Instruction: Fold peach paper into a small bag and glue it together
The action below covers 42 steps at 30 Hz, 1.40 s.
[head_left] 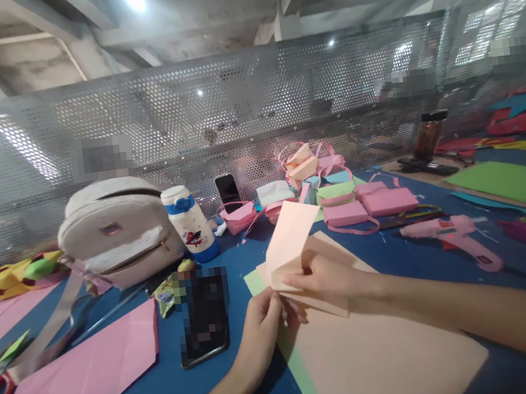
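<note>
A folded piece of peach paper is held up between my two hands, one flap standing upright and another hanging low. My right hand grips it from the right, thumb and fingers closed on the fold. From below left, my left hand pinches its lower corner; some of its fingertips are hidden behind the paper. Beneath both hands lie large peach sheets, with a light green sheet showing along their left edge.
Small paper bags crowd the back, near a bottle and a white backpack. A pink glue gun lies right. Left are a phone and pink sheets. A perforated metal partition stands behind.
</note>
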Motion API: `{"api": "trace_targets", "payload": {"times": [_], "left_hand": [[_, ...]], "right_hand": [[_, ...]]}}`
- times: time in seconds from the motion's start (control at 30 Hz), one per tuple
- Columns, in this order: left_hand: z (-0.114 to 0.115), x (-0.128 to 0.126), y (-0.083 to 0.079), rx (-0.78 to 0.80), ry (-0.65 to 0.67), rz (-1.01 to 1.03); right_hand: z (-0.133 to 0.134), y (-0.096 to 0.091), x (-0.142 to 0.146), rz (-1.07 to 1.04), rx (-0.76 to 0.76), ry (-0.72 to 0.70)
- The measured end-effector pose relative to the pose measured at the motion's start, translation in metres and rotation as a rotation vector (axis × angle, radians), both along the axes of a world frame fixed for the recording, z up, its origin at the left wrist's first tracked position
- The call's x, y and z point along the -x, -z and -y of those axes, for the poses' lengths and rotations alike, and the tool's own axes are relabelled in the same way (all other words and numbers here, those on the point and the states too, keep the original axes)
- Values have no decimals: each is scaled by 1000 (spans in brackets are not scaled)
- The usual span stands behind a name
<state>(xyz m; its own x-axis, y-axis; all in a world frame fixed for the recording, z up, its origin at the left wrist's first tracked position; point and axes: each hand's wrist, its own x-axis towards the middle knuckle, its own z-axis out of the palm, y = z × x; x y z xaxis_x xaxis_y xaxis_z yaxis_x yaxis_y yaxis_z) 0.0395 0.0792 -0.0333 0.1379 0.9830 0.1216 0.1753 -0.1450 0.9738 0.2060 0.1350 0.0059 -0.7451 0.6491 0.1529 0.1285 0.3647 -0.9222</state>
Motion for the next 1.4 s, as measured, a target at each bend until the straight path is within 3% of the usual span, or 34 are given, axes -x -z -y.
{"api": "trace_targets", "payload": {"times": [0.1,0.27,0.37,0.6,0.73,0.83,0.97,1.13,1.4], "left_hand": [[1,-1,-1,17,-41,34],[1,-3,-2,52,-20,135],[2,-2,-2,42,-34,167],[-2,3,5,64,-48,220],[-1,3,4,32,-47,286],[1,2,-1,-40,-24,186],[0,3,-8,-106,-113,83],[-3,4,-12,-129,-205,210],[-6,9,-7,-112,-234,155]], "right_hand": [[-2,2,1,48,-70,52],[-4,1,0,79,-429,163],[-5,3,1,61,-556,248],[1,2,2,46,-483,229],[0,-4,1,101,-630,221],[-4,-9,-1,122,-692,213],[-11,-15,-5,47,-583,172],[-16,-14,-7,-44,-393,136],[-5,-9,-1,-99,149,7]]}}
